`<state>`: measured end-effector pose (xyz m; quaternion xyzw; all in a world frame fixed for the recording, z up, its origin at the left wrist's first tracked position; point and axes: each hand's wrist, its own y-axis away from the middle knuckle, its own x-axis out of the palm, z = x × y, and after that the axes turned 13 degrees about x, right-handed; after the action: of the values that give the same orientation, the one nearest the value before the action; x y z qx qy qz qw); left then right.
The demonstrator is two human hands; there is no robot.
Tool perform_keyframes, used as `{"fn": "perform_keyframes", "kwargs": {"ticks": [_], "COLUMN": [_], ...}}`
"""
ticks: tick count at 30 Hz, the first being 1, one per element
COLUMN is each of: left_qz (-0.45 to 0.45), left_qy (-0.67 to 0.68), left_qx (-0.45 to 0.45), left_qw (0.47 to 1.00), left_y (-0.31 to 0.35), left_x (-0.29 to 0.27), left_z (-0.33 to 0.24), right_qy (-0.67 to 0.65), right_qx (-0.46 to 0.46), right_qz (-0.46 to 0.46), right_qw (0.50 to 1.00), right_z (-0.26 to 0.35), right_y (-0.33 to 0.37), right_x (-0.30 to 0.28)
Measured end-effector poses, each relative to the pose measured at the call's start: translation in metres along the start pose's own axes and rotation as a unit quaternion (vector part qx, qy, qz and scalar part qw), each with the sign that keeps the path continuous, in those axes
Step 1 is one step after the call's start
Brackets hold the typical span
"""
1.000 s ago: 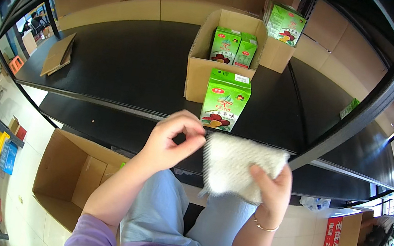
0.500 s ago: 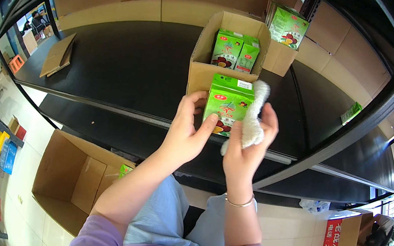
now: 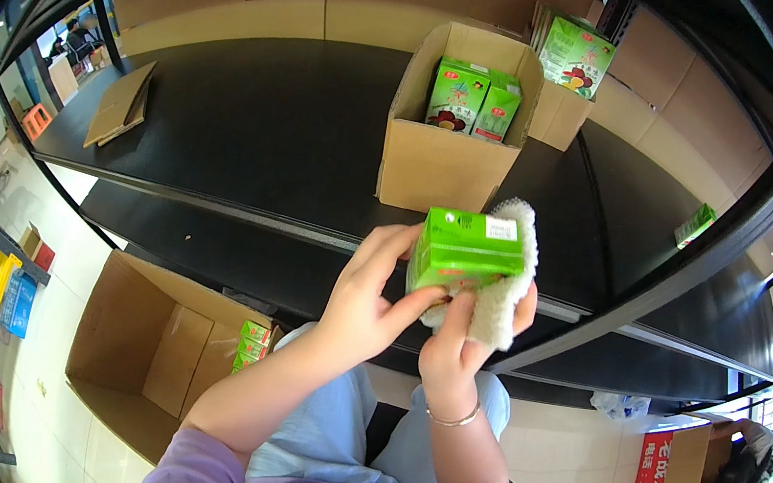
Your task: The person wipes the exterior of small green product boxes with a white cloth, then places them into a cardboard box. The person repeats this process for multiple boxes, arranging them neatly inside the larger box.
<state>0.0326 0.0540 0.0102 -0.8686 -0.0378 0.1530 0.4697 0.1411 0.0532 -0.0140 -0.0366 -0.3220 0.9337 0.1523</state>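
A green carton [image 3: 465, 243] with a white label on its top is held in front of me, just off the shelf edge. My left hand [image 3: 368, 288] is closed round its left side, the thumb at its lower front. Pressed to the carton's right side is a white fluffy cloth [image 3: 503, 312], which my right hand [image 3: 463, 346] grips. Behind them an open cardboard box [image 3: 445, 173] stands on the shelf, with a green fruit-printed carton [image 3: 454, 98] and a narrower green carton [image 3: 497, 111] inside.
Another fruit-printed carton [image 3: 575, 59] stands on a cardboard box at the back right. A small green carton [image 3: 695, 226] lies far right. A black shelf post [image 3: 701, 256] slants on my right. Folded cardboard [image 3: 119, 105] lies left. A large open box [image 3: 120, 343] stands on the floor.
The held carton has come down towards me and tilted, so its top now shows more than its front. The cloth has spread over more of its right side.
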Motion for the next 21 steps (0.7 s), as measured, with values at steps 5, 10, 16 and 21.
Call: {"fn": "perform_keyframes", "kwargs": {"ticks": [5,10,16,21], "left_qz": [0.016,0.045,-0.014,0.029], "left_qy": [0.001,0.029,0.138,0.206], "left_qx": [0.038,0.102,0.237,0.11], "left_qw": [0.999,0.993,0.962,0.972], "left_y": [0.021,0.039,0.058,0.067], "left_x": [-0.011,-0.024,-0.019,-0.025], "left_z": [-0.012,-0.017,-0.011,-0.018], "right_qy": [-0.008,-0.12,-0.21,-0.176], "right_qx": [-0.05,-0.091,0.023,0.022], "right_qz": [0.037,0.08,0.193,0.166], "right_qw": [0.998,0.985,0.958,0.97], "right_z": [0.008,0.021,0.037,0.024], "right_y": [0.022,0.03,0.047,0.062], "right_x": [-0.02,-0.02,-0.021,-0.021]}}
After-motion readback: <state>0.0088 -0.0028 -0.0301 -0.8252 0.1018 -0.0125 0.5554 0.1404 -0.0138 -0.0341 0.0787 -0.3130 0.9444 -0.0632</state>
